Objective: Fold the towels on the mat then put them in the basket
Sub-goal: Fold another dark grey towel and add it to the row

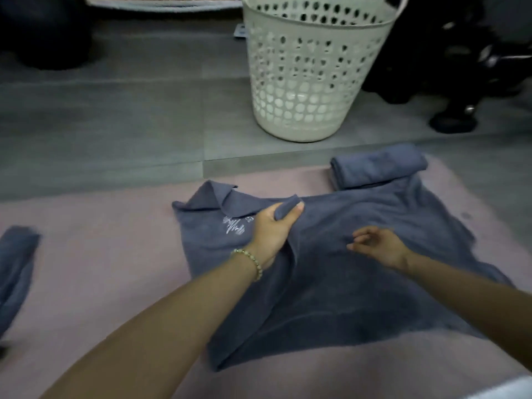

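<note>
Head view: my left grip (273,228) is clenched on a raised fold of the spread towel (331,283), thumb on the right side of the bunched cloth and fingers wrapped behind it. The pinched fold stands up from the towel's far middle part, just right of the white stitched logo (234,226). A crease runs from that fold back toward me along my left wrist, which wears a beaded bracelet (253,263).

My right grip (380,246) is released, its fingers loosely curled and holding nothing. It sits over the towel's middle, right of the pinched fold and a little nearer to me; I cannot tell whether the fingertips touch the cloth.

The spread towel lies rumpled on the pink mat (115,254), its far left corner flipped over. At its far right corner a folded towel (377,165) rests on the mat, overlapping the spread towel's edge and well apart from both grips. Another towel (14,269) lies bunched at the mat's left edge.

The basket (302,82) stands upright on the grey floor (129,125) beyond the mat, far of the folded towel and apart from it.
</note>
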The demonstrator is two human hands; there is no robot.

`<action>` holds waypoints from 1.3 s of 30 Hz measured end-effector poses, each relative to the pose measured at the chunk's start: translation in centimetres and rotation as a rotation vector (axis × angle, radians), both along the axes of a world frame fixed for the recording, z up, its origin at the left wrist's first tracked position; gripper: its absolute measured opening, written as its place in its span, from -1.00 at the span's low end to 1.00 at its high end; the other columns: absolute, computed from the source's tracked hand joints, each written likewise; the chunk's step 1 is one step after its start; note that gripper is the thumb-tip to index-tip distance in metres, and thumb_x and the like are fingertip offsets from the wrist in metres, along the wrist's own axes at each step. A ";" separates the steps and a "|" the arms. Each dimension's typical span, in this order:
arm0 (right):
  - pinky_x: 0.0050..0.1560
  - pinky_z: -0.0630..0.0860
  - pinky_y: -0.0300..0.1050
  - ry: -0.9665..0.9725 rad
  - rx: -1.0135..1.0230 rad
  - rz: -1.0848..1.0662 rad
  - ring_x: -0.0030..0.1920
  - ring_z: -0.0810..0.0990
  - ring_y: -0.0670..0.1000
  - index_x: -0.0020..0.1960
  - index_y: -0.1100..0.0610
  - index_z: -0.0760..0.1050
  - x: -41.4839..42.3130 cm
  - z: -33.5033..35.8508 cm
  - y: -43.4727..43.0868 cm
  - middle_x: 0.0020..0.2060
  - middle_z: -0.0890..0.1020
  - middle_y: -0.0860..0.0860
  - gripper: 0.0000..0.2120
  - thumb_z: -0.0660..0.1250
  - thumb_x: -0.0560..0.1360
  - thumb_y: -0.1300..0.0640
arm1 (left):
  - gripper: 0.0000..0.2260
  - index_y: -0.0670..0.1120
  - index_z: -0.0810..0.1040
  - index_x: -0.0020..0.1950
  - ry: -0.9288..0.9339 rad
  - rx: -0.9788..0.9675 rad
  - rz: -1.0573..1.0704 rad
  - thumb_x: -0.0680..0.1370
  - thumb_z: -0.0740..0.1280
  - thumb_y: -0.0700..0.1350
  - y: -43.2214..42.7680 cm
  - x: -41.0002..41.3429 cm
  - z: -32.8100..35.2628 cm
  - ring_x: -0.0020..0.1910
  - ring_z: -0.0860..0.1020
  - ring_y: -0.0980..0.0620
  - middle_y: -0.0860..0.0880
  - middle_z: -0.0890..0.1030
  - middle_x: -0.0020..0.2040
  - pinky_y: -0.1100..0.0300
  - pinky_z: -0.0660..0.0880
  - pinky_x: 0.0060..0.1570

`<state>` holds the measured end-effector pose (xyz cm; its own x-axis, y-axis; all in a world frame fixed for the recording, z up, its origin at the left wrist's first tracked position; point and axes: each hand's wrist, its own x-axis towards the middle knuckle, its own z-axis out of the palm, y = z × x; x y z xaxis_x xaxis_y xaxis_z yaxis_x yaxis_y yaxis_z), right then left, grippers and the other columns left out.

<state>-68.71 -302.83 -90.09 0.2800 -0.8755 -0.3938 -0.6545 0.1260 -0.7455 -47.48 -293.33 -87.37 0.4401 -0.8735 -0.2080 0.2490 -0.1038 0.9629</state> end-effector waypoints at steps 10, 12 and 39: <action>0.01 0.39 -0.14 0.266 -0.112 -0.497 0.03 0.55 0.15 0.25 0.32 0.47 -20.4 0.2 2.5 0.02 0.57 0.17 -0.45 0.54 0.33 0.20 | -0.90 -0.05 0.57 -0.20 0.087 0.141 -0.223 0.51 0.40 -0.11 -4.6 -14.2 -3.6 -0.20 0.55 0.10 0.02 0.61 -0.22 0.38 0.51 -0.26; 0.00 0.39 -0.13 0.269 -0.023 -0.556 -0.03 0.51 0.14 0.25 0.29 0.45 -21.9 -0.8 4.0 -0.04 0.54 0.13 -0.47 0.53 0.36 0.15 | -0.94 -0.09 0.60 -0.14 0.101 0.151 -0.230 0.52 0.39 -0.13 -4.5 -14.9 -4.4 -0.18 0.57 0.08 0.01 0.62 -0.19 0.39 0.53 -0.26; -0.03 0.55 -0.33 0.003 0.035 0.682 -0.09 0.61 -0.09 0.16 0.25 0.44 4.6 8.5 2.6 -0.13 0.62 0.02 -0.58 0.49 0.36 0.31 | -0.86 -0.10 0.56 -0.11 0.052 0.095 0.170 0.56 0.32 -0.05 -2.3 4.4 -1.1 -0.09 0.54 0.01 -0.13 0.61 -0.07 0.15 0.55 0.00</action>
